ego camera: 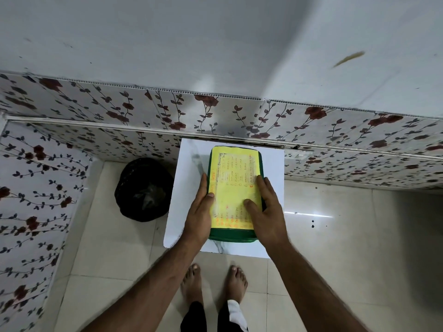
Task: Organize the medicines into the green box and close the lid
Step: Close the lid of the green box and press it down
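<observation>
1. Nearest me, my bare feet (213,281) stand on the pale tiled floor (335,236), just short of the white tabletop (189,161).
2. My left hand (199,212) lies flat along the left edge of the green box (231,237), fingers (203,185) stretched forward, thumb on the lid; it grips nothing.
3. My right hand (266,207) presses palm-down on the right side, fingers spread, not curled round anything.
4. The box sits mid-tabletop, lid on. I judge it rigid plastic, light and a little slick, best held by both long sides.
5. Its lid (235,188) carries a yellow paper sheet with small orange print, unreadable. No medicines show.
6. Beyond, a black bag (143,190) and the floral wall (215,111).
</observation>
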